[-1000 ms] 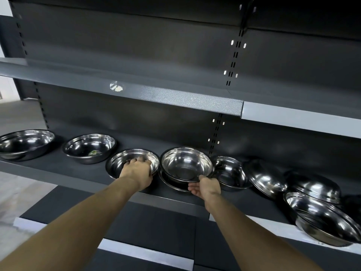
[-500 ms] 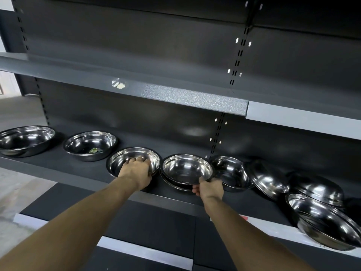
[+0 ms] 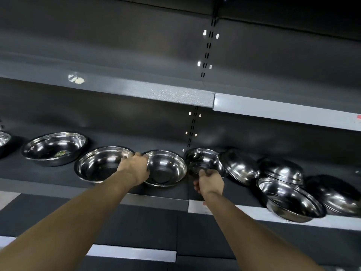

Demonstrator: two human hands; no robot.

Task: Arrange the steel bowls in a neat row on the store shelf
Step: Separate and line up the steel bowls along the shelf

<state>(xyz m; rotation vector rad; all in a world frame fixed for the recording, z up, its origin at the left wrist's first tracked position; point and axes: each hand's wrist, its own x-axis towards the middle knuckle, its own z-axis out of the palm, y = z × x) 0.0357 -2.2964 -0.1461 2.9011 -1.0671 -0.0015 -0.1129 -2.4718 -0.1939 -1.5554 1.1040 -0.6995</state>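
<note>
Steel bowls stand along the dark shelf [image 3: 48, 184]. Upright from the left: a cut-off bowl [image 3: 4, 138], a second bowl [image 3: 54, 148], a third bowl [image 3: 97, 165] and a middle bowl [image 3: 168, 169]. My left hand [image 3: 134, 169] sits between the third and middle bowls, fingers curled on the middle bowl's left rim. My right hand [image 3: 210, 181] grips the front rim of the smaller bowl [image 3: 203, 159] just right of it. Its fingers hide part of that rim.
To the right lie untidy bowls: two overturned ones [image 3: 240, 166] [image 3: 281, 171], a tilted upright one [image 3: 289, 200] overhanging the shelf edge, and another overturned one [image 3: 336, 196]. An upper shelf [image 3: 156, 92] hangs overhead. A slotted upright [image 3: 192, 130] runs up the back panel.
The middle bowl has come down flat on the shelf. My right hand left it for the bowl to its right. My left hand shifted from the third bowl to the middle bowl's rim.
</note>
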